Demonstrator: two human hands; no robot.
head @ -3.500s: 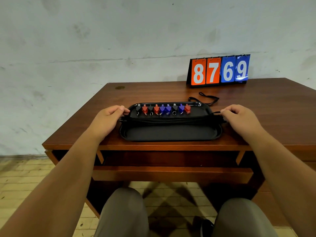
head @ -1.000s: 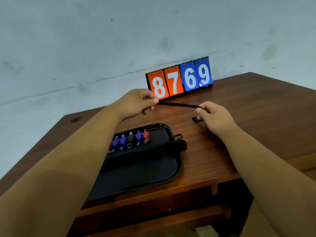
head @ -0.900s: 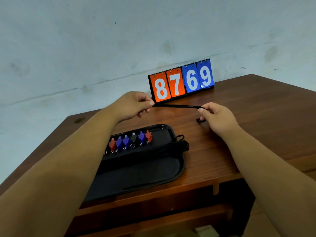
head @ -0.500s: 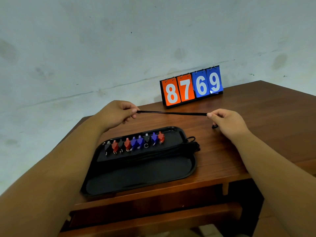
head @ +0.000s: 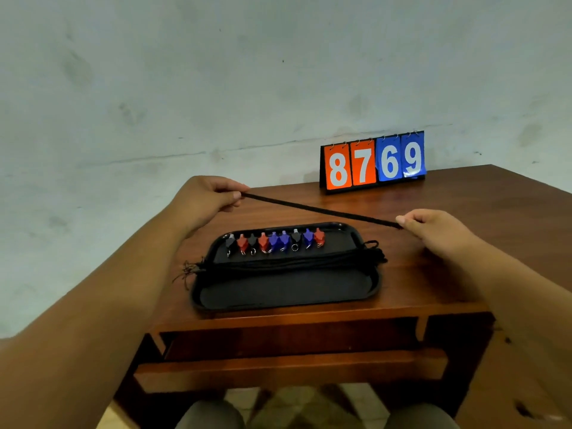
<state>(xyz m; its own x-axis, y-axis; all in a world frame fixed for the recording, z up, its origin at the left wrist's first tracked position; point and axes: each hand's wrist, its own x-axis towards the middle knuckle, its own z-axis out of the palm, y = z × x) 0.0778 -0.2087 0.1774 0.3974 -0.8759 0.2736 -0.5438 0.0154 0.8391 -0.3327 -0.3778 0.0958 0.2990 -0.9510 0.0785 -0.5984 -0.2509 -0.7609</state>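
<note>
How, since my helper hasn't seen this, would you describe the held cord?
On the desk sits a black tray with a cord bundle across it. The cord is the lone one stretched above the tray, pinched by left hand and right hand; the bundle lies flat.

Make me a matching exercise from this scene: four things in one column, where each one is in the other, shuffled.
Things
1. single cord
2. coloured pieces with rings
3. cord bundle
4. number board

Places
A. lying across the middle of the black tray, end to end
B. standing at the far edge of the table, by the wall
C. stretched in the air between the left hand and the right hand
D. lined up in a row along the tray's far side

Pairs: 1-C, 2-D, 3-A, 4-B
</note>
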